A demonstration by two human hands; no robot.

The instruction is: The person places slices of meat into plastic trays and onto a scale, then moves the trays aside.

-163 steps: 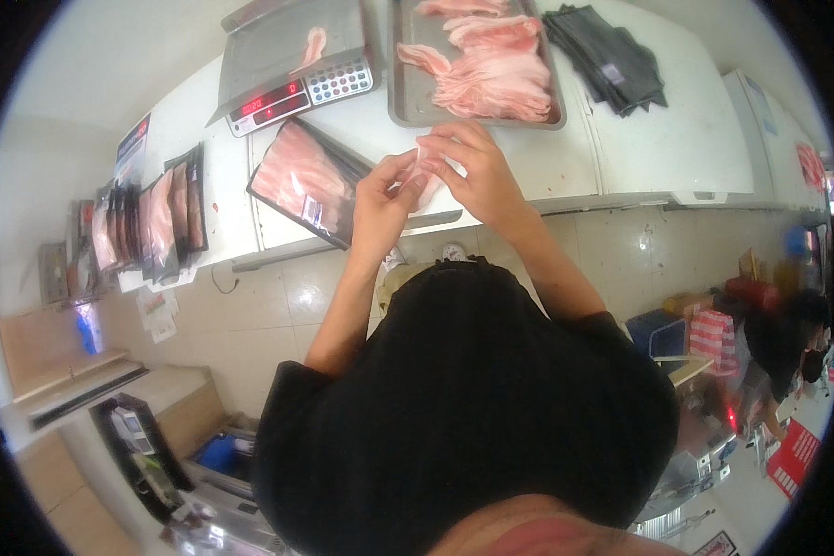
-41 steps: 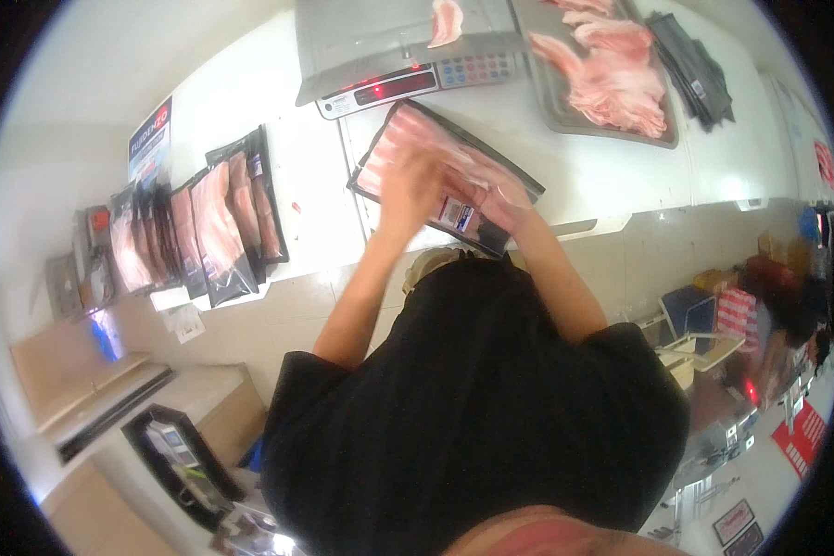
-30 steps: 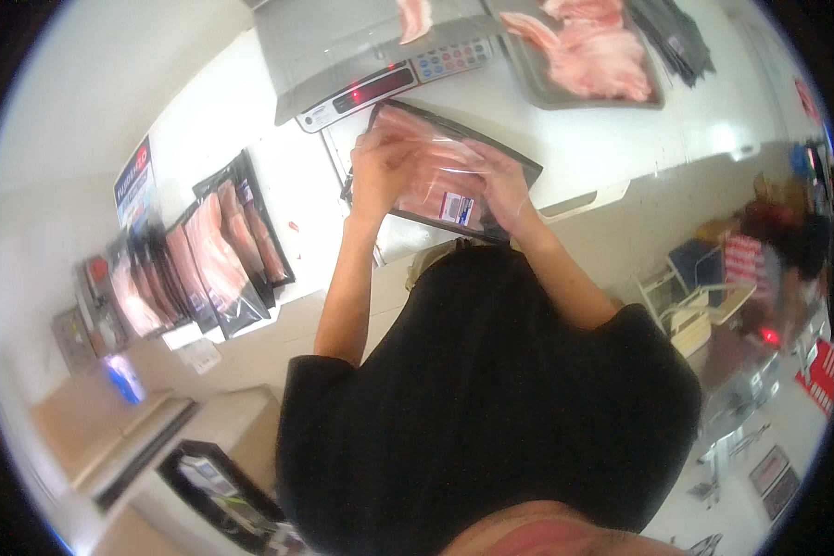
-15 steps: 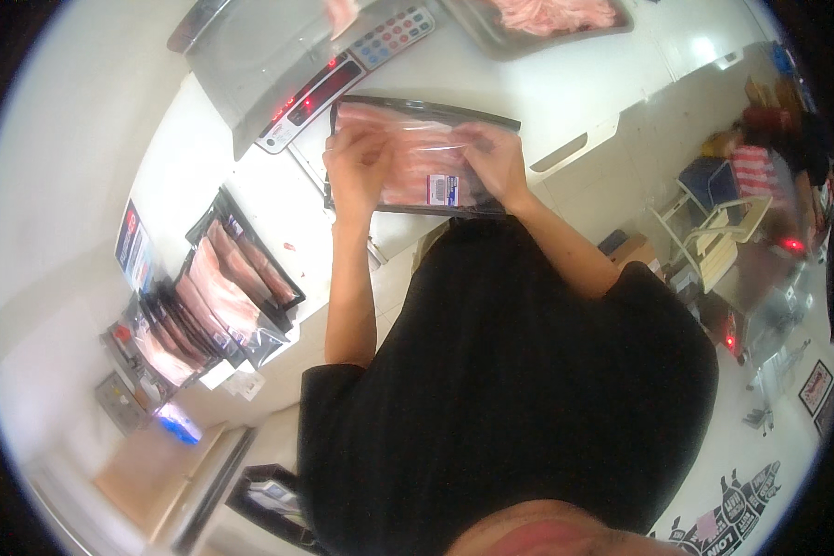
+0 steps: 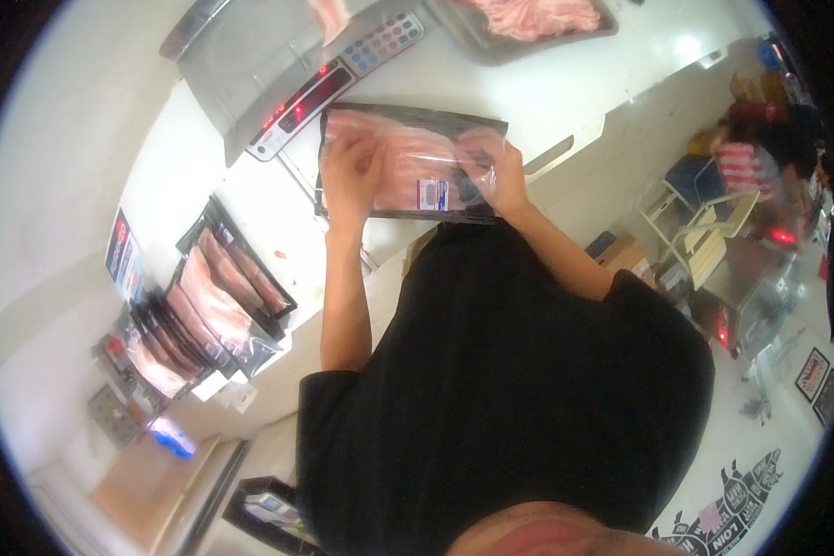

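A clear-fronted, black-edged bag of pale pink sliced meat (image 5: 403,157) is held at the near edge of the white table, with a small printed label low on its front. My left hand (image 5: 350,176) grips its left part, fingers curled against the film. On the right part, my right hand (image 5: 494,171) is closed with its fingertips bent in on the film. Glare on the film partly blurs those fingertips. Just beyond the bag stands a scale (image 5: 320,97) with red lit digits and a keypad; a strip of meat (image 5: 329,20) lies on its metal pan.
Several filled meat bags (image 5: 218,292) stand in a row at the left end of the table (image 5: 278,218). A metal tray (image 5: 477,51) of raw meat sits at the far side. On the floor to the right are a folding chair (image 5: 704,250) and a cardboard box (image 5: 625,258).
Both hands keep hold of the bag, which sits slightly lower and further left in view. The surroundings have shifted a little leftward with the head's movement.
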